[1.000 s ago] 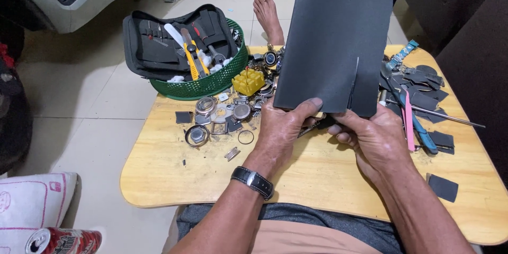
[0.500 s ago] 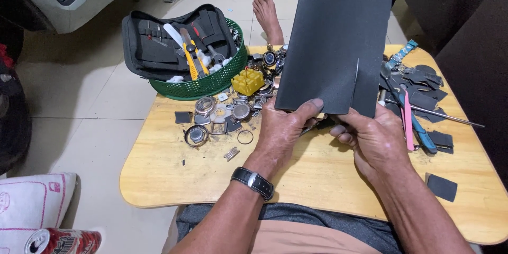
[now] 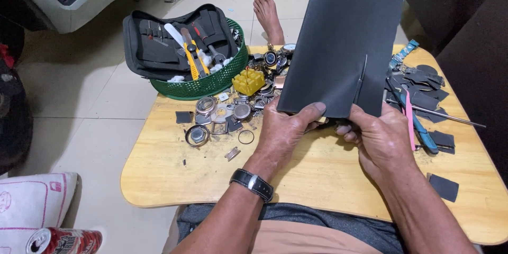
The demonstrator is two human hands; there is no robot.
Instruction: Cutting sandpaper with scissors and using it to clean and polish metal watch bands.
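Note:
I hold a large black sheet (image 3: 344,32) upright over a low wooden table (image 3: 185,180). My left hand (image 3: 286,132) pinches its lower edge, thumb on the front. My right hand (image 3: 378,140) is closed just below the sheet's lower right corner, around a cutting tool that looks like scissors. Only its thin blade (image 3: 362,76) shows, standing in a slit that runs up from the bottom edge. A black wristwatch (image 3: 253,184) sits on my left wrist.
Watch cases and small metal parts (image 3: 211,114) lie by a yellow block (image 3: 248,80). A green basket (image 3: 211,82) holds an open black tool case (image 3: 159,47). Black offcuts (image 3: 443,186), a blue-handled tool (image 3: 418,124) and pink tweezers (image 3: 410,121) lie right. A bare foot (image 3: 267,13) rests beyond the table.
The sheet and both hands have shifted slightly. The blade sits a little higher in the slit than a second ago.

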